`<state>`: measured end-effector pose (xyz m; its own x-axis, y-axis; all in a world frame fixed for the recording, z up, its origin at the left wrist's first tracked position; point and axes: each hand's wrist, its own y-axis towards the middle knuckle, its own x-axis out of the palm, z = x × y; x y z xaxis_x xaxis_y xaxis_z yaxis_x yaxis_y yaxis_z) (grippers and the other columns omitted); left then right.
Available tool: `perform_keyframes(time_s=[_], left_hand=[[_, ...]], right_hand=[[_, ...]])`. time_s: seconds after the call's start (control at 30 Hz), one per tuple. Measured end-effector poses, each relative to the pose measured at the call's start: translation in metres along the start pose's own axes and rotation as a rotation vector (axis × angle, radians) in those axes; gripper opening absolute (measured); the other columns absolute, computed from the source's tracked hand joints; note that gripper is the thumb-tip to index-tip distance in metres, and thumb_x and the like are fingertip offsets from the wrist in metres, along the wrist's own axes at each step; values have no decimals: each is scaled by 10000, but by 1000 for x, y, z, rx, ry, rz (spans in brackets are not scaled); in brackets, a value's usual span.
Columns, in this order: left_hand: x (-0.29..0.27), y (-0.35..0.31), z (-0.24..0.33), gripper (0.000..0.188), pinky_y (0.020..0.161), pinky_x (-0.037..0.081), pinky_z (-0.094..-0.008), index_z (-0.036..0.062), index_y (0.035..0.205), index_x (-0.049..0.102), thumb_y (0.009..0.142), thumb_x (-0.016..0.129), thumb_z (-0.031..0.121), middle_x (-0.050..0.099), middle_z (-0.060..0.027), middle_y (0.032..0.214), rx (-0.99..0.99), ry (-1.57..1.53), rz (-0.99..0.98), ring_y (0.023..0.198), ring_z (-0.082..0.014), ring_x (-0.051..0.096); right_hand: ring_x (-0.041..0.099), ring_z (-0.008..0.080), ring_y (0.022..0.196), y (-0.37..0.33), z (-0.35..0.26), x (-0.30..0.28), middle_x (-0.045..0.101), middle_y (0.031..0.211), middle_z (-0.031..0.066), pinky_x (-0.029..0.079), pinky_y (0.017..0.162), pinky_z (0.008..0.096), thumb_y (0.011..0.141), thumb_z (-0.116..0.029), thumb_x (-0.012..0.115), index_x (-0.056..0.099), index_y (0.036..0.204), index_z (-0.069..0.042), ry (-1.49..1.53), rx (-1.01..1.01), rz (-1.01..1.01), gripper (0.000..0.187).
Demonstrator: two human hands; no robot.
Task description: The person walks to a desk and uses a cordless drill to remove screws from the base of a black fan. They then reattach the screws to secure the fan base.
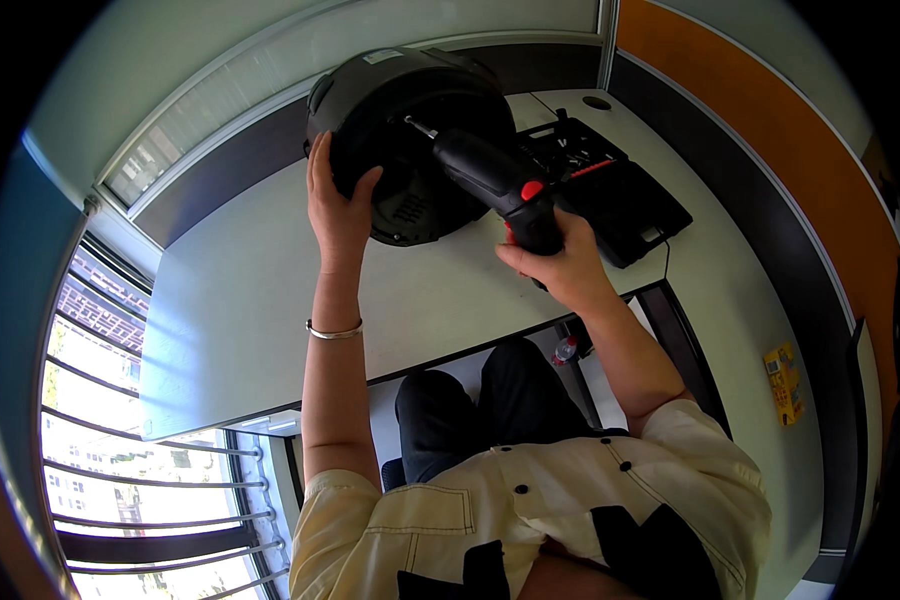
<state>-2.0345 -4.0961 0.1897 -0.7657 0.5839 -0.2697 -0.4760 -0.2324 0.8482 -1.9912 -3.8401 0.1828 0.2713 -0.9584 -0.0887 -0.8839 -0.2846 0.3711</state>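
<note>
A large black rounded housing (365,88) with a dark hollow facing me stands tilted at the back of the desk. My left hand (340,205) grips its left rim, fingers along the outer side and thumb at the inner edge. In my right hand (568,262) is a black cordless screwdriver (485,172) with red buttons, my fingers wrapped round its handle. Its metal bit points up and left into the hollow. Whether the tip touches anything there I cannot tell. To the right of the screwdriver lies an open black tool case (635,205) holding small bits.
The pale desk (240,300) curves round to my right, with a dark partition (670,105) behind it. A yellow box (783,385) sits on the right wing. Below the desk edge is a bottle with a red cap (565,350). A barred window (150,480) is at left.
</note>
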Motion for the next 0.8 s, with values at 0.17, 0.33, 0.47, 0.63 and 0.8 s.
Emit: perform_keyframes(time_s=[0.17, 0.33, 0.47, 0.63, 0.8], left_hand=[[1, 0, -2, 646, 972, 398, -369, 46, 1283, 419, 730, 732, 160, 451, -160, 1301, 20, -3, 18, 1195, -311, 445], [0, -1, -6, 633, 932, 416, -334, 43, 1288, 430, 741, 730, 149, 499, -147, 1251, 29, 5, 35, 1136, -264, 500], [1, -2, -5, 632, 924, 420, -332, 47, 1291, 429, 744, 727, 153, 501, -144, 1251, 19, -17, 32, 1133, -257, 502], [1, -1, -1, 649, 990, 385, -379, 42, 1282, 411, 729, 729, 166, 432, -168, 1325, -25, -5, -3, 1226, -325, 419], [2, 0, -3, 643, 935, 414, -345, 51, 1290, 424, 739, 731, 177, 487, -145, 1265, 18, 8, 30, 1141, -276, 485]], right_hand=[[510, 111, 543, 1, 2, -1, 561, 605, 39, 413, 522, 270, 652, -148, 708, 594, 773, 3, -181, -120, 51, 225], [526, 92, 590, 1, 0, 0, 587, 656, 18, 429, 574, 254, 656, -92, 720, 588, 739, -29, -303, -181, 44, 168], [532, 95, 593, 1, 0, -1, 589, 652, 19, 432, 581, 253, 655, -91, 722, 589, 741, -27, -315, -205, 38, 171], [515, 146, 543, 4, 7, -1, 565, 614, 67, 422, 536, 285, 646, -125, 709, 587, 757, 3, -264, -230, 63, 209], [511, 140, 555, 3, 5, -2, 565, 624, 59, 422, 545, 283, 648, -131, 713, 594, 780, 3, -292, -204, 58, 223]])
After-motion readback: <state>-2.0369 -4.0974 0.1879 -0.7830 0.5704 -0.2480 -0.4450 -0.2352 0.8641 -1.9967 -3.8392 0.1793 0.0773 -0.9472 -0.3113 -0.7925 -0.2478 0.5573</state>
